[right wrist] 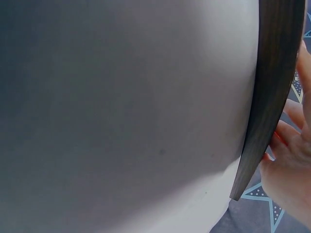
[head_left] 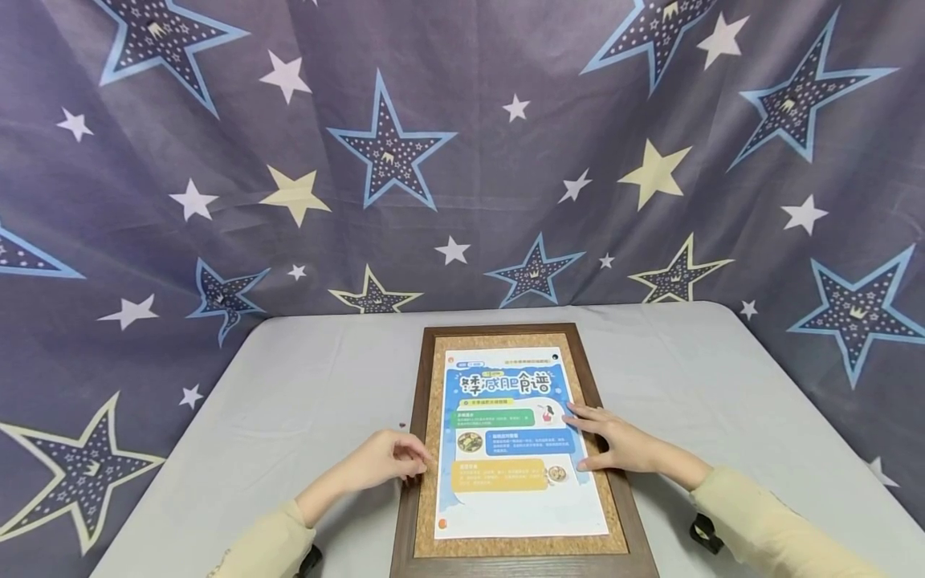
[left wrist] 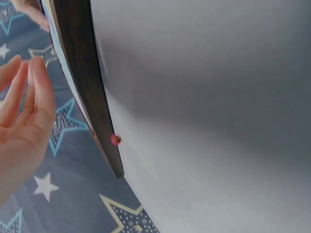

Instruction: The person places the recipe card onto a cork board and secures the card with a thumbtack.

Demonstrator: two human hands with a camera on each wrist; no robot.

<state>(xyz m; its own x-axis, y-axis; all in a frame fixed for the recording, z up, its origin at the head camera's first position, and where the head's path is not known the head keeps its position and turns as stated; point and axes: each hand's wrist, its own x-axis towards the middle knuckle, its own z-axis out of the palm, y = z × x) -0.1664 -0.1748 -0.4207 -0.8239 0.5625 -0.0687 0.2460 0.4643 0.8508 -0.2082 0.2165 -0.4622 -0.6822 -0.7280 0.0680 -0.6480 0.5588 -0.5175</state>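
Observation:
A printed poster (head_left: pixel 520 514) with blue, green and yellow panels lies on a cork board (head_left: pixel 520 547) with a brown wooden frame (head_left: pixel 588 365). Orange pins sit at the poster's top left (head_left: pixel 450 359) and bottom left (head_left: pixel 442 523) corners; a black pin (head_left: pixel 555 358) is at the top right. My left hand (head_left: pixel 386 459) hovers by the frame's left side, fingers loosely bent, with nothing visible in them. Spread fingers of my right hand (head_left: pixel 625 444) rest at the poster's right edge, across the frame. A red pushpin (left wrist: pixel 115 140) lies beside the frame's left side.
The board lies on a table with a light grey cloth (head_left: pixel 332 377). Behind and around it hangs a dark curtain (head_left: pixel 462 160) printed with stars. Dark wrist straps (head_left: pixel 705 534) show below both sleeves.

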